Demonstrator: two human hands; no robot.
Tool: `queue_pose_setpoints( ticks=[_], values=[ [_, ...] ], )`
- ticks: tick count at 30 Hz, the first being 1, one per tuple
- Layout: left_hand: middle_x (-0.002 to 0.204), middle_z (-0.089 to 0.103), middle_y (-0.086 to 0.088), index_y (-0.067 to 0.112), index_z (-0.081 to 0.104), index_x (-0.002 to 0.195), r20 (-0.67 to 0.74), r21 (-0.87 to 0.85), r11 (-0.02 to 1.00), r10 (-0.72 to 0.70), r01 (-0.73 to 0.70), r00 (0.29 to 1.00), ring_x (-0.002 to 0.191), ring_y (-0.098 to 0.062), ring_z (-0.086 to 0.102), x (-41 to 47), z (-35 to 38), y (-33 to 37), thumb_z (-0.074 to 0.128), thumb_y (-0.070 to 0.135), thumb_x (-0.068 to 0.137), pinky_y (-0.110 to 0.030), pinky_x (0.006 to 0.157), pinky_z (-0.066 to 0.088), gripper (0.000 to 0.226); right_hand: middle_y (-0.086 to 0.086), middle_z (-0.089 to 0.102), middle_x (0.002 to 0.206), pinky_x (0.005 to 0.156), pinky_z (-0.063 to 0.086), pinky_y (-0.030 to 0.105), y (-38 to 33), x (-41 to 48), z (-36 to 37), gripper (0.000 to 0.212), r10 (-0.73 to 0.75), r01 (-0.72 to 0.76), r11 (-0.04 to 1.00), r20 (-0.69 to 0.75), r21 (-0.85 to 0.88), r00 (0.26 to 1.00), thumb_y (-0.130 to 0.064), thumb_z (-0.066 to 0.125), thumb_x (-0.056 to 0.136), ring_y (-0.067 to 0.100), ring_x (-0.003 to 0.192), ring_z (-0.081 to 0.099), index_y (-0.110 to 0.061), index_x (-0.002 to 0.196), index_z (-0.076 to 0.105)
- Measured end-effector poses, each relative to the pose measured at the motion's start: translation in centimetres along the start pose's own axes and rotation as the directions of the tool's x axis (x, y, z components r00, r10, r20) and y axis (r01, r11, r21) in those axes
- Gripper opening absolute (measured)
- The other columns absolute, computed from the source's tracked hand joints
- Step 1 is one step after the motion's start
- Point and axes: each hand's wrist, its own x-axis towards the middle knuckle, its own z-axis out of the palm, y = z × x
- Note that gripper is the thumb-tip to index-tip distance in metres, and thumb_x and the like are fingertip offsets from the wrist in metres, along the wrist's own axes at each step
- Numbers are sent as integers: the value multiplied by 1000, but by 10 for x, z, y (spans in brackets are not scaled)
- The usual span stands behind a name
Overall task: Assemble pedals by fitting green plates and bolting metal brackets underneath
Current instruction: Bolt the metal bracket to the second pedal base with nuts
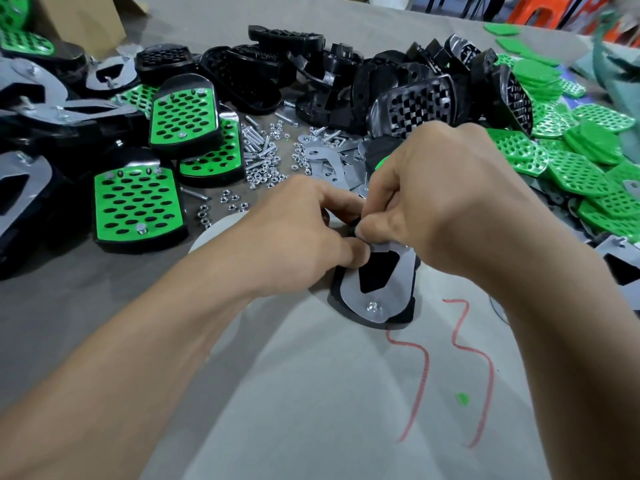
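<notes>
**Second nut at the far end of an upturned pedal**

The pedal [376,271] lay underside up on a pale cloth [311,393], directly in front of the person. Its long axis ran away from the body, and its far end was hidden beneath the hands. A flat bracket [346,292] of bright sheet metal, with a rounded outline and an angular cut-out, lay upon the matt black body. A single nut [373,307] already sat at the bracket's near end.

Both hands met at the opposite, far end, so the work lay just beyond the fingertips and not towards the wrists. The left hand [304,233] gripped the pedal by its left edge, fingers curled and thumb on the bracket. The right hand [436,195], also curled, pinched at the bracket's far end. Whether a fastener sat between its fingertips could not be seen.

Judged from this arrangement, the near fixing was in place and the far one was in hand. The right hand was better placed to turn the fastener, and the left to steady the pedal.

Loose bolts and nuts [263,168] and spare brackets [325,161] lay just beyond the hands. Perforated green plates [575,171] were heaped to the right and ribbed black shells [419,105] behind. Finished pedals [138,206], their glossy green faces up, lay to the left.
</notes>
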Motion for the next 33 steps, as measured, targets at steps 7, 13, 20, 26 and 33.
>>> queue_pose_setpoints(
  ticks=[7,13,20,26,33],
  values=[
    [86,69,-13,40,78,86,-28,31,999,18,-17,999,64,-16,50,1,-1,-3,86,20,74,-30,63,42,24,3,59,59,53,43,27,-1,2,3,25,-48,49,998,49,-25,998,-27,86,73,23,56,60,-20,60,66],
    [72,58,-1,47,77,83,-23,16,1000,17,-17,1000,60,-13,46,0,-1,-4,86,20,74,-28,59,39,29,1,52,53,50,35,25,1,-8,11,38,-20,20,1000,-12,-3,1000,-29,81,79,19,52,51,-19,55,54],
    [95,67,-21,45,77,81,-3,3,1000,27,-27,1000,64,-17,46,0,-1,0,86,26,67,-38,62,44,26,5,51,64,48,30,31,-5,-12,15,41,-38,38,998,9,-52,999,-25,70,88,25,61,50,-16,60,42],
    [95,68,-18,46,77,85,-8,-25,999,25,-25,1000,66,-18,48,-1,1,2,84,30,63,-47,70,53,28,4,45,59,48,27,34,-6,-14,13,46,-21,23,999,43,-40,999,-29,64,96,21,58,43,-16,59,40],
    [87,70,-15,45,77,84,-7,-38,999,26,-26,1000,60,-13,50,-1,0,-3,87,14,74,-28,61,45,34,-4,41,55,51,28,26,3,-17,17,36,-89,90,996,-36,7,995,-29,73,88,8,58,37,-17,61,52]
  ],
)
